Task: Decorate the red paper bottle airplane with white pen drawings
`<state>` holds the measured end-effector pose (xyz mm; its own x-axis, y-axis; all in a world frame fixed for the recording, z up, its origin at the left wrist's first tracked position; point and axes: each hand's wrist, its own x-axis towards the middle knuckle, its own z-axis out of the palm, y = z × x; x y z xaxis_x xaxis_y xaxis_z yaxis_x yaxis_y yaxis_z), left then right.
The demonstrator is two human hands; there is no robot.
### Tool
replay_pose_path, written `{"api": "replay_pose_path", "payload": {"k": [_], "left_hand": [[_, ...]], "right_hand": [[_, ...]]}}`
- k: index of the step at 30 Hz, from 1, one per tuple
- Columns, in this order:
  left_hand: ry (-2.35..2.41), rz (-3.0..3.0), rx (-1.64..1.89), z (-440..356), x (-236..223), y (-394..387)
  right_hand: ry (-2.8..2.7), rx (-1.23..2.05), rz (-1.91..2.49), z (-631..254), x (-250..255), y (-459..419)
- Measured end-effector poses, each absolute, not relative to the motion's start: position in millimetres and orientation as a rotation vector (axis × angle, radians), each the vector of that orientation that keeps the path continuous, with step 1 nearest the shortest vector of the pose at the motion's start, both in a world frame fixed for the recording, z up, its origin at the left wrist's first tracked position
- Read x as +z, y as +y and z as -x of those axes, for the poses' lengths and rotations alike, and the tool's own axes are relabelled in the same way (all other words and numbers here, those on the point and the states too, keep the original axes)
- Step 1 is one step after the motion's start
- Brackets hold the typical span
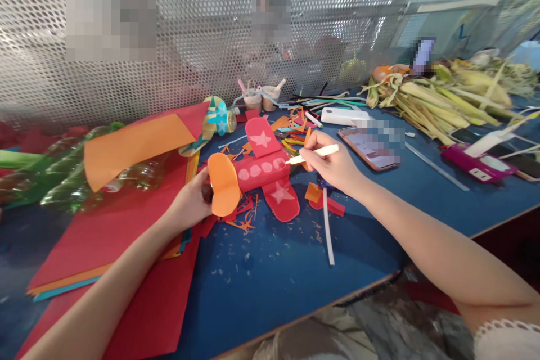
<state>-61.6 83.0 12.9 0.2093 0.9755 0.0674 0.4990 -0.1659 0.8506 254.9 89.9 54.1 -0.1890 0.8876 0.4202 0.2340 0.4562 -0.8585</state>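
My left hand is closed round the tail end of a red craft airplane, behind its rounded orange tail piece. The body carries a row of several pale dots, and each of the two red wings has a pale star. In my right hand is a slim cream-coloured marker, pinched between the fingers. Its tip points left and meets the red body, or comes very close to it, at the dot nearest the front. My right hand partly covers the front end of the airplane.
Red paper sheets and green plastic bottles lie at left. Paper scraps surround the airplane. Two cups stand by the perforated metal screen. At right are a phone, dried husks and a magenta box.
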Motion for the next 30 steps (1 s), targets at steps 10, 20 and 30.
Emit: {"api": "replay_pose_path", "payload": {"k": [10,20,30], "left_hand": [[1.353,-1.754,0.828,56.5,19.9,81.4],[1.331,-1.729,0.818,57.7,17.2,82.8],[1.361,-1.787,0.825,60.1,15.4,82.4]], "right_hand": [[-1.674,0.81,0.952,-254.6,52.2,91.1],[-1.691,0.814,0.936,-254.0,53.9,89.5],[-1.756,0.815,0.903,-253.0,53.8,88.0]]}}
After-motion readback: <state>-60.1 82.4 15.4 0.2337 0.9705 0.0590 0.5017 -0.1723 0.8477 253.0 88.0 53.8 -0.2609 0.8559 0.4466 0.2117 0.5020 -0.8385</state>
